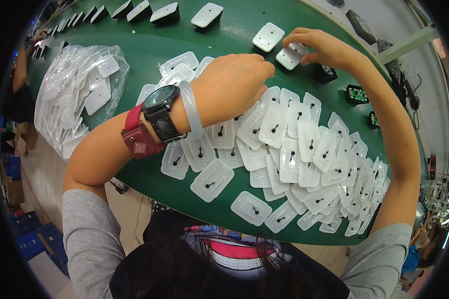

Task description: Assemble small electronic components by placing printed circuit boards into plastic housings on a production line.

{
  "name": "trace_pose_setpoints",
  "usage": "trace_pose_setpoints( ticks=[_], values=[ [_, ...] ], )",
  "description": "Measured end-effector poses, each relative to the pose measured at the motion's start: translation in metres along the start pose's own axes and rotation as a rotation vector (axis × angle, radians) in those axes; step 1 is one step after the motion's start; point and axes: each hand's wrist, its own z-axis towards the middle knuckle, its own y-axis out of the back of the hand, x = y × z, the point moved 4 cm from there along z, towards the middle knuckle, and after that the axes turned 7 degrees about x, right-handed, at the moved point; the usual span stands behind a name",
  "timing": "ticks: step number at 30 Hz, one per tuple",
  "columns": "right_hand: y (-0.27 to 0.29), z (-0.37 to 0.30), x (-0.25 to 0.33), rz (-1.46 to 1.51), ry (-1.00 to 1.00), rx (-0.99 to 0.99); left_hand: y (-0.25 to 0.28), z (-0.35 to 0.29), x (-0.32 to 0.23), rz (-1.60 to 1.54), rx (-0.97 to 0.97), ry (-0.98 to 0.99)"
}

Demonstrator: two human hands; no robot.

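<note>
While the left grip (237,82) and right grip (328,48) reach over it, the green worktop (152,47) stretches beneath and beyond both. Heap of translucent covers (309,141) next: spreads from under the left grip toward the body and well to its right, many with a small dark keyhole-like mark. Left of the left grip, near its forearm, a clear plastic bag (60,89) bulges with more pale plates. Beyond the left grip, white-topped dark boxes (207,15) run in a curved row to the far left. Right grip: thumb and fingers clamped on a white-topped piece (289,59); a similar white-topped box sits just left of it. Left grip: fingers curled, undersides hidden; cannot tell if they hold anything. Nearer the body than the right grip, inside its forearm, green circuit boards (356,94) show in small black housings. Smallest, behind the left grip: round dark watch (160,97).
</note>
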Motion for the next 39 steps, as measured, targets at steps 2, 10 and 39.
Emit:
trace_pose_setpoints(
  ticks=[2,10,39],
  values=[
    [0.000,0.000,0.000,0.012,-0.027,0.009,-0.005,0.004,0.001,0.032,0.005,-0.008],
    [-0.003,0.001,-0.007,0.164,-0.037,-0.018,-0.040,0.050,-0.018,0.126,0.120,-0.085],
    [0.001,-0.165,0.071,0.622,-0.361,-0.482,-0.024,0.061,-0.002,0.080,0.153,0.074]
  ],
)
